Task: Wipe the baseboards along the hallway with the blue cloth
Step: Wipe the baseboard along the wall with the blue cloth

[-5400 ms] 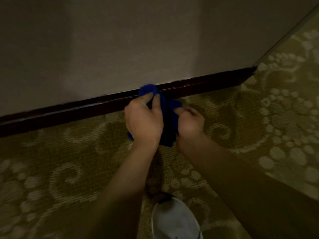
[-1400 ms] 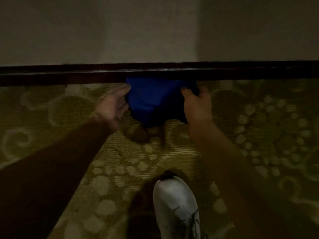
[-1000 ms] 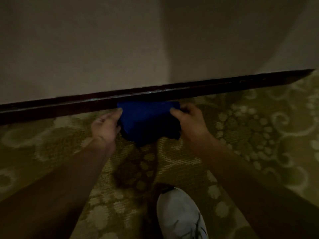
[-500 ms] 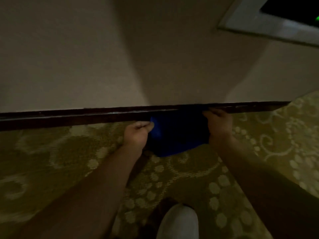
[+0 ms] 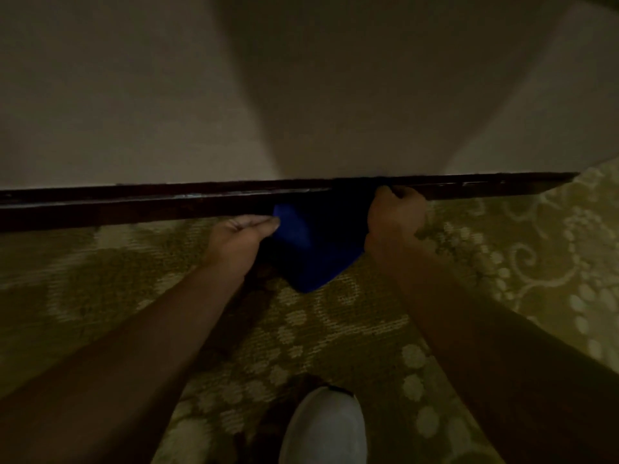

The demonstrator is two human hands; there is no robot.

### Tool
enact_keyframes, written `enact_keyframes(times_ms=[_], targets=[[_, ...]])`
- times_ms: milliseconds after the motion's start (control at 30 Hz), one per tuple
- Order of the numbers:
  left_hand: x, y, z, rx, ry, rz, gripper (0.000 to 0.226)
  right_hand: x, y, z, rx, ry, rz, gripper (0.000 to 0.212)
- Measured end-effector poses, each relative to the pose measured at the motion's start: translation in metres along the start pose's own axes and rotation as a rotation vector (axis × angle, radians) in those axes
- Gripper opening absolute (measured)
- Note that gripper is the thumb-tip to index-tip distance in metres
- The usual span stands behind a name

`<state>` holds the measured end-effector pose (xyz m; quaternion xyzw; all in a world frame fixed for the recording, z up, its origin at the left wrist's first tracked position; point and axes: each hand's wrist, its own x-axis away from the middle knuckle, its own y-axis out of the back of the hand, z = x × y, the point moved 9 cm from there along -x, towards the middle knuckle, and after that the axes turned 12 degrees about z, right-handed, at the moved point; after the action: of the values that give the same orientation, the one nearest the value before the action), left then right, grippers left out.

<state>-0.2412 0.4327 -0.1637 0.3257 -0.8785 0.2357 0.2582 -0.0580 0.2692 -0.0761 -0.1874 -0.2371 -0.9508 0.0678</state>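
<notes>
Both hands grasp the cloth (image 5: 311, 249) against the baseboard (image 5: 134, 204): left hand (image 5: 239, 239) at its left edge, right hand (image 5: 395, 219) at its right

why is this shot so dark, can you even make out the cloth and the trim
Head view: dim light, soft blur; a broad shadow falls on the wall. The blue cloth fades to black near the right hand; the baseboard shows faint glints; the left hand is clearer.

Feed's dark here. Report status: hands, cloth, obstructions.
Left hand and right hand both grip blue cloth. Cloth stretched against dark baseboard. Nothing seen blocking the run.
</notes>
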Motion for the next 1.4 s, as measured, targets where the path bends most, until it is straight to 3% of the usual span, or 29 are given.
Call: enact_keyframes(times_ms=[67, 233, 367, 433, 633, 767, 833, 900, 1000, 1067, 1133, 1267, 1333, 1400], targets=[[-0.001, 0.0, 0.0, 0.002, 0.022, 0.007, 0.011, 0.008, -0.008, 0.007, 0.115, 0.055, -0.028, 0.031], [-0.003, 0.001, -0.001, 0.003, 0.026, 0.048, 0.013, 0.024, -0.023, 0.015, 0.34, 0.288, 0.157, 0.031], [-0.002, -0.004, -0.002, 0.018, -0.006, 0.017, 0.002, -0.003, 0.014, -0.002, 0.175, 0.032, -0.068, 0.031], [-0.002, -0.005, -0.003, 0.009, -0.007, -0.002, 0.006, -0.004, 0.012, -0.006, 0.193, -0.001, -0.082, 0.029], [-0.006, 0.001, 0.002, 0.028, 0.031, 0.002, 0.01, 0.025, -0.021, 0.011, 0.541, 0.373, 0.066, 0.03], [-0.007, 0.0, 0.001, 0.025, 0.031, 0.026, 0.009, 0.0, 0.015, 0.015, 0.327, 0.163, -0.083, 0.032], [-0.005, -0.001, 0.002, 0.022, 0.036, 0.024, 0.005, -0.001, 0.018, 0.015, 0.355, 0.083, -0.134, 0.032], [-0.004, -0.001, 0.001, 0.034, 0.034, 0.009, 0.003, 0.013, -0.001, 0.023, 0.454, 0.174, -0.093, 0.031], [-0.002, 0.001, 0.0, 0.04, 0.029, -0.019, 0.003, 0.052, -0.049, 0.033, 0.623, 0.488, 0.142, 0.026], [0.0, 0.002, 0.001, 0.046, 0.037, -0.013, 0.003, 0.064, -0.067, 0.034, 0.648, 0.596, 0.238, 0.024], [0.0, 0.001, 0.002, 0.039, 0.039, 0.007, 0.006, 0.057, -0.061, 0.031, 0.564, 0.548, 0.237, 0.026], [0.002, -0.001, -0.002, 0.033, 0.004, 0.017, 0.011, 0.027, -0.021, 0.017, 0.31, 0.237, -0.001, 0.03], [0.002, -0.002, -0.003, 0.032, -0.01, 0.029, 0.014, 0.029, -0.021, 0.021, 0.373, 0.216, -0.038, 0.028], [0.002, -0.001, -0.003, 0.019, -0.009, 0.03, 0.018, 0.04, -0.035, 0.027, 0.482, 0.312, 0.03, 0.028]])
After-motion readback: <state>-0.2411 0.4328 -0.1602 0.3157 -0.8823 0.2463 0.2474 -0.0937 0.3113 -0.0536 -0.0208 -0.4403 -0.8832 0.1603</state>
